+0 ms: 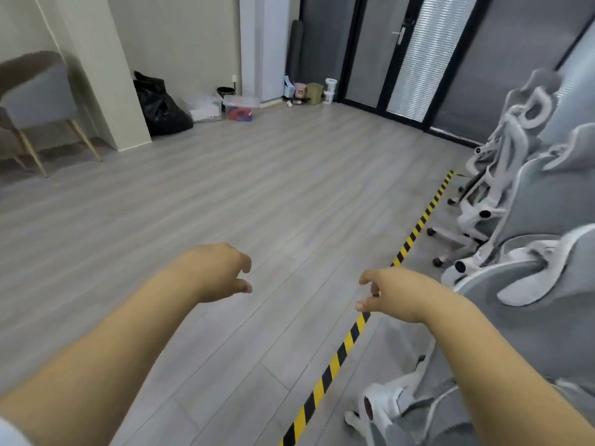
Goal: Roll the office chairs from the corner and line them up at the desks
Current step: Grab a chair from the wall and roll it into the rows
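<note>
Side chair: a grey padded chair (pixel 35 101) on wooden legs stands at the far left by the wall; not part of the job.
Clutter: a black bin bag (pixel 161 107) and clear storage boxes (pixel 240 106) sit against the far wall.
Floor: the plank floor (pixel 225 188) is grey and smooth. No bench is in view.
Left hand: the left hand (pixel 219 272) is held out over the floor, fingers (pixel 246 286) loosely curled and holding nothing.
Right hand: the right hand (pixel 396 294) is likewise out in front, fingers (pixel 362 305) loosely curled and empty, above the tape.
Tape: a yellow-and-black striped tape (pixel 415 230) runs along the floor.
Office chairs: the office chairs (pixel 531 201) stand in a tight row at the right, beyond the tape. The nearest chair (pixel 547 317) is just beside the right forearm.
Handling (judged): probably moderately heavy, but the castors (pixel 437 261) should roll freely on this floor. The grey back panels likely give under pressure; the white frame looks rigid.
Hold (judged): both hands on the top edge of the backrest frame. The headrest may pivot, so it is a poor handle.
Risk (judged): the star bases (pixel 450 235) sit close together and could hook one another, so pull the nearest chair straight out first. The seat may swivel if pushed off-centre.
</note>
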The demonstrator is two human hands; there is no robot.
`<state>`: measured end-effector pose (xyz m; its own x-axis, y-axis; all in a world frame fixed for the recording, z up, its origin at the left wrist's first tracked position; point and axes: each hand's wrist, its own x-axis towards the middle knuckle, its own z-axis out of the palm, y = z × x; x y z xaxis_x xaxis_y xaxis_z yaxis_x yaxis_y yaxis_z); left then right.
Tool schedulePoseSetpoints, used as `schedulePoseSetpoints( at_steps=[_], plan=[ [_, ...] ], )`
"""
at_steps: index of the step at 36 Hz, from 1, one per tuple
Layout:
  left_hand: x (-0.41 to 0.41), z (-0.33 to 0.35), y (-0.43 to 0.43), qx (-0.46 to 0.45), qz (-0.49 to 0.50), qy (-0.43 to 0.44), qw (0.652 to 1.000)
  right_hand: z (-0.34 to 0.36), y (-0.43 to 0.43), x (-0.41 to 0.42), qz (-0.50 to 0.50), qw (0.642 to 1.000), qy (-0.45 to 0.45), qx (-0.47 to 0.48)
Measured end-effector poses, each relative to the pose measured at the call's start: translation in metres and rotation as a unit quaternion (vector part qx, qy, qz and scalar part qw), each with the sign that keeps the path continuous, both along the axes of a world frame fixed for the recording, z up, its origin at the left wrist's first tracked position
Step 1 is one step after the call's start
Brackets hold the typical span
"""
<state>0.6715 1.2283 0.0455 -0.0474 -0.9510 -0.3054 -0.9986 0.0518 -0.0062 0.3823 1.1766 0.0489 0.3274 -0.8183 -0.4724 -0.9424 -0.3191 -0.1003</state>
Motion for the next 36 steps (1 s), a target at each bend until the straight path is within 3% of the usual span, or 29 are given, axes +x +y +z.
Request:
schedulePoseSetpoints(
  at_steps=[11,19,29,36],
  plan=[
    [-0.049,-0.009,-0.169,-0.015,-0.169,0.022,0.985,-0.007,-0.084,-0.034,-0.135,0.991,0.003,-0.013],
    [-0.13,-0.006,-0.298,-0.004,-0.278,-0.006,0.96,-0.006,-0.146,-0.09,-0.247,0.968,-0.023,-0.043],
    [-0.277,-0.015,-0.394,0.019,-0.453,0.004,0.891,0.013,-0.166,-0.142,-0.352,0.933,0.029,-0.076],
    [-0.376,-0.025,-0.428,0.03,-0.597,0.011,0.802,0.014,-0.161,-0.158,-0.496,0.861,0.062,-0.093]
  ],
)
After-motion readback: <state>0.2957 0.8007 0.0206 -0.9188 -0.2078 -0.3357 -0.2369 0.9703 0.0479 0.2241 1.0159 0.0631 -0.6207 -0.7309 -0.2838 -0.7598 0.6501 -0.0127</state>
